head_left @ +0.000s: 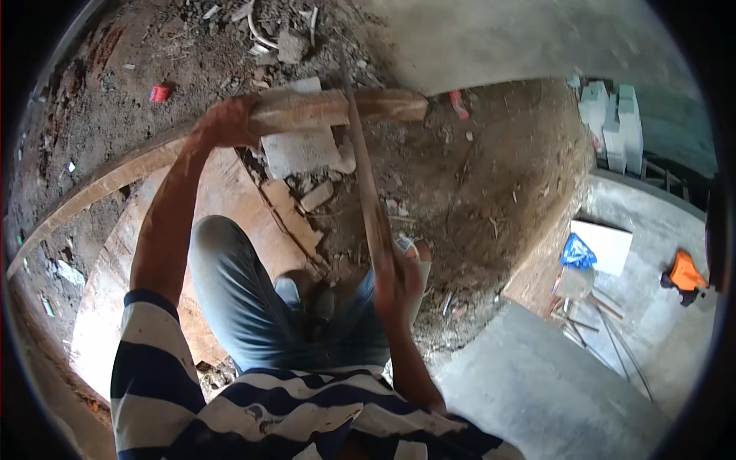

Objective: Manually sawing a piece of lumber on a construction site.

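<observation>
A long wooden beam [300,113] runs from the far left edge to the middle, where its end lies past a pale concrete block [300,153]. My left hand [228,123] grips the beam from above, to the left of the block. Across the beam, right of that block, lies the long thin blade of a handsaw [362,165]. My right hand [397,287], smeared by motion, is closed around the saw's handle by my right knee. Most of the handle is hidden by the fingers. The blade meets the beam, but the depth of any cut does not show.
Under my legs lies a brown board [218,180] on dirt and rubble. A concrete ledge [506,376] rises at the right. Farther right are stacked pale blocks [613,126], a white panel [617,249], a blue plastic bag [578,251], rods [613,345] and an orange cloth [686,270].
</observation>
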The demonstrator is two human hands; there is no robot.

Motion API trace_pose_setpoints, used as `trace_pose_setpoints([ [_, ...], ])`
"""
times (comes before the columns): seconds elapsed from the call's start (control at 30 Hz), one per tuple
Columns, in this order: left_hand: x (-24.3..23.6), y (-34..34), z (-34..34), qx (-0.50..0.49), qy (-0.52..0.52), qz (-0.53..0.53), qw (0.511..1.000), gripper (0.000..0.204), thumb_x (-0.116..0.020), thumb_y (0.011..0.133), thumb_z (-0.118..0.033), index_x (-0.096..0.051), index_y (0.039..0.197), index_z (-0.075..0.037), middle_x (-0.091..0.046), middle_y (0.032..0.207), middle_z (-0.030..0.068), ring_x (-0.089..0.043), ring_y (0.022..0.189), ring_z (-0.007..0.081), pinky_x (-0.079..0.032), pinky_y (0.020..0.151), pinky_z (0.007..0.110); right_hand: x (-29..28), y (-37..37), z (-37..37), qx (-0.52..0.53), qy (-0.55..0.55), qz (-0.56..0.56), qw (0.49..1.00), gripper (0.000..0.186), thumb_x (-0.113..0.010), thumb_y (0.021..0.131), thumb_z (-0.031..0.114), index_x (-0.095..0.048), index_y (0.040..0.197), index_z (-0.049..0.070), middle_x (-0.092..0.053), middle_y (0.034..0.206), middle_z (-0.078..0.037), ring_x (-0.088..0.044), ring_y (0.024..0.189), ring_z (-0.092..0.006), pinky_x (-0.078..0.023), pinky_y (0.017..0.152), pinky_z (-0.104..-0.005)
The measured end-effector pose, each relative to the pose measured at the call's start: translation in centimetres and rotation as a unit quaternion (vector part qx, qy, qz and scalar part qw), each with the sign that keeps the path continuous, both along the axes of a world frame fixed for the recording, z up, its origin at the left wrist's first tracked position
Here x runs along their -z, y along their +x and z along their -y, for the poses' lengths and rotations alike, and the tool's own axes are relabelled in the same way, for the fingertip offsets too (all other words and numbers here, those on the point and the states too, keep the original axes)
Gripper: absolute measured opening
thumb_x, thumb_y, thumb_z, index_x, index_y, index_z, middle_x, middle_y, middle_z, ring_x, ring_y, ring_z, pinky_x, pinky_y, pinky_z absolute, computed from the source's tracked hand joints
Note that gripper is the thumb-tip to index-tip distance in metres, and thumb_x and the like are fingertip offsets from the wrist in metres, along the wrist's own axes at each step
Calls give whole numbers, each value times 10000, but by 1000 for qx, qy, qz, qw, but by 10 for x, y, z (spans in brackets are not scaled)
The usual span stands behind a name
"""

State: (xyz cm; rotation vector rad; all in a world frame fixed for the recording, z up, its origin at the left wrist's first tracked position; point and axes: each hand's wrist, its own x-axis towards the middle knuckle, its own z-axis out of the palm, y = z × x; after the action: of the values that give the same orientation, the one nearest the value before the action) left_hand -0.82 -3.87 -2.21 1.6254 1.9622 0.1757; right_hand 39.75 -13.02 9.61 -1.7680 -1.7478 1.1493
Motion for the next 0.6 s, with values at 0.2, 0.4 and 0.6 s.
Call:
trace_pose_setpoints([
  [0.2, -17, 29, -23, 17, 22, 9, 1000, 826, -845, 563, -251, -537, 1304, -58, -649, 1170, 192, -628, 1080, 358, -507, 947, 419, 26, -17, -75, -170, 367, 69, 912, 247, -550, 956, 112, -624, 1151, -21, -681, 931, -143, -649, 768, -199, -504, 679, -315],
  [0.4, -12, 23, 0, 21, -24, 31, 999, 810, -837, 568, -236, -540, 1304, -73, -647, 1174, 190, -632, 1076, 348, -510, 949, 412, 36, -4, -30, -185, 361, 138, 904, 269, -586, 945, 155, -622, 1146, -20, -686, 937, -150, -658, 851, -231, -509, 699, -315],
  [0.6, -20, 14, 3, 1, -26, 26, 999, 793, -833, 569, -233, -550, 1290, -65, -643, 1184, 196, -636, 1061, 345, -512, 937, 410, -18, -15, -33, -156, 112, 137, 972, 270, -556, 973, 131, -631, 1184, -20, -696, 988, -122, -627, 761, -154, -499, 694, -299],
])
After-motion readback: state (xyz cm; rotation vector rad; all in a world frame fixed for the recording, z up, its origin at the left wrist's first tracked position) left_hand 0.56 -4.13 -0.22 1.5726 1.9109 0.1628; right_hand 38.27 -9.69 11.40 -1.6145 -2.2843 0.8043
